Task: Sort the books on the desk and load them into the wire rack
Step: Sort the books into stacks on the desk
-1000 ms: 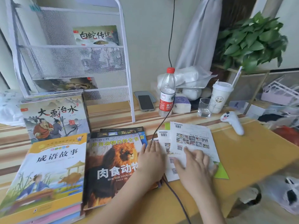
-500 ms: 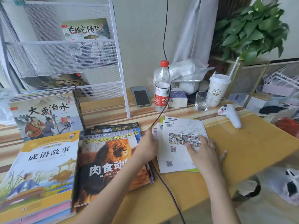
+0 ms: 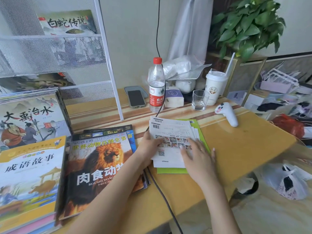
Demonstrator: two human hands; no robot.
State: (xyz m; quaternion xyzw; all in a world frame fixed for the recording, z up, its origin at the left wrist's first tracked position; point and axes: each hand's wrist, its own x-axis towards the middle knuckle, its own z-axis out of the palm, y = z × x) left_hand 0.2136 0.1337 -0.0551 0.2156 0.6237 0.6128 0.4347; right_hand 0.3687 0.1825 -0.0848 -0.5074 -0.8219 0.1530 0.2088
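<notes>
On the near middle of the desk (image 3: 244,149), a stack of white printed sheets (image 3: 170,130) was laid over a green sheet (image 3: 171,170), and both hands were placed upon it. The left hand (image 3: 148,146) was set at the left edge of the stack, its thumb pressed on top of the paper; whether its other fingers were curled under the edge could not be told. The right hand (image 3: 196,157) was laid flat on the right part of the stack, fingers straight and slightly spread. Just left of the sheets, a lion-cover book (image 3: 99,166) was seen on a small pile, partly crossed by the left forearm. Further left, a yellow storybook (image 3: 28,174) was stacked near, and a flood-legend book (image 3: 30,122) was piled beyond it. At the far left the wire rack (image 3: 108,61) was stood, with a white-snake book (image 3: 67,22) held in its upper tier and another, half hidden, in the tier below. Behind the sheets, a water bottle (image 3: 156,86), a phone (image 3: 135,98), a glass (image 3: 200,100) and a lidded cup (image 3: 214,88) were ranged along the far side.
</notes>
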